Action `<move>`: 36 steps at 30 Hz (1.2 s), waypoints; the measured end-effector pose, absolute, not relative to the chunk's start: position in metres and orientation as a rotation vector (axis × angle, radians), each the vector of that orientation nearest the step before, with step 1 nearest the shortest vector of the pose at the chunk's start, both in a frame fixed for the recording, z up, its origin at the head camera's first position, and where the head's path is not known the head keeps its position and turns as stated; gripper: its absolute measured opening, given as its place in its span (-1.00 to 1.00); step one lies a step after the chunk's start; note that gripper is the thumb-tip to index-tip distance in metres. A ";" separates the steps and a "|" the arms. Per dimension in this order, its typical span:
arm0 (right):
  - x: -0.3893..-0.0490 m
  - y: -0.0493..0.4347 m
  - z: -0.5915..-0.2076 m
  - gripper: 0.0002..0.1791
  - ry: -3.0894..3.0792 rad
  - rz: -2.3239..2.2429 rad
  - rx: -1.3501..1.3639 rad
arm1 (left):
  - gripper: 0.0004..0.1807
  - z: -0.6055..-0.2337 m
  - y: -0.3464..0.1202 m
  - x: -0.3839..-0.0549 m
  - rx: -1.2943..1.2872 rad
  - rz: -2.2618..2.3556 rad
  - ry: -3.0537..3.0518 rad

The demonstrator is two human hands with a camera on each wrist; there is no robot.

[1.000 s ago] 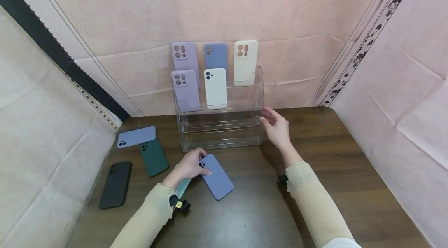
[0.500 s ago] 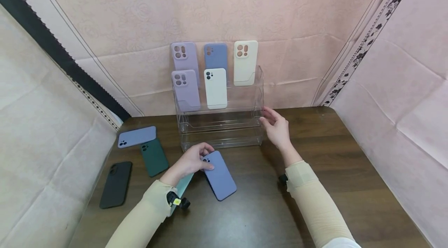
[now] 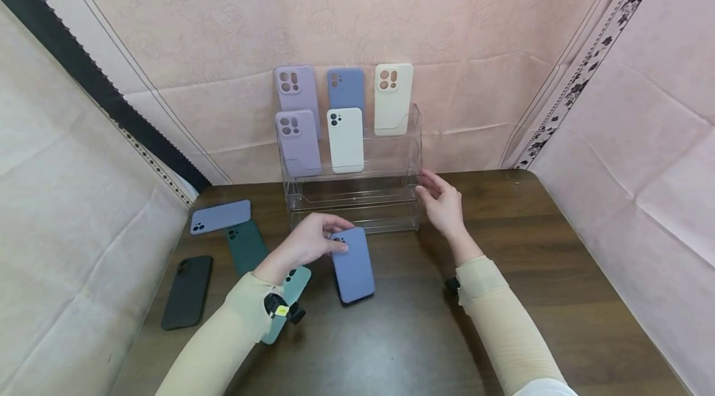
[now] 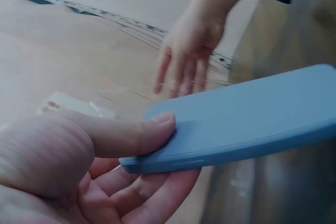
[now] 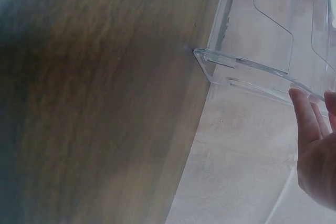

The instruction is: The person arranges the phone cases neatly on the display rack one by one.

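Note:
My left hand (image 3: pixel 310 238) pinches a periwinkle-blue phone case (image 3: pixel 354 269) near its camera end, thumb on the back face and fingers underneath. In the left wrist view this case (image 4: pixel 247 116) slants up to the right. It is close before the lower front of a clear tiered display stand (image 3: pixel 385 224). My right hand (image 3: pixel 444 210) touches the stand's right side with extended fingertips. In the right wrist view, fingertips (image 5: pixel 295 95) meet the clear side panel (image 5: pixel 257 67). A teal phone case (image 3: pixel 296 283) lies partly hidden under my left wrist.
Upper tiers hold two lilac cases (image 3: pixel 298 154), a blue case (image 3: pixel 347 92), a white case (image 3: pixel 346 148) and a cream case (image 3: pixel 393 107). On the table's left lie a light blue case (image 3: pixel 220 217), a dark green case (image 3: pixel 246 247) and a black case (image 3: pixel 187 293).
My left hand has lifted the blue case and carried it up and right towards the stand, turning it more upright. More of the teal case shows. My right hand stays at the stand's side.

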State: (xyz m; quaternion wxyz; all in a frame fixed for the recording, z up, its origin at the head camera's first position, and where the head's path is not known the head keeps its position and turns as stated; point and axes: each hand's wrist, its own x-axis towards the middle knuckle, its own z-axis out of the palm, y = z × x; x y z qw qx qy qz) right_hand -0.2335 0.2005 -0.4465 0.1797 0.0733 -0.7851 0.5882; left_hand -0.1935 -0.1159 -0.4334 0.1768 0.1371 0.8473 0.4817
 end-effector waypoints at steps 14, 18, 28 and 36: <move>-0.231 0.202 -0.445 -0.52 -2.227 1.655 0.207 | -0.61 -0.364 -0.096 -0.227 0.474 1.541 2.500; -0.232 0.203 -0.446 -0.52 -2.227 1.667 0.212 | -0.62 -0.350 -0.087 -0.241 0.541 1.648 2.509; -0.237 0.203 -0.454 -0.52 -2.221 1.629 0.221 | -0.65 -0.329 -0.068 -0.274 0.632 1.736 2.558; -0.258 0.213 -0.483 -0.51 -2.207 1.604 0.219 | -0.66 -0.322 -0.046 -0.284 0.744 1.753 2.642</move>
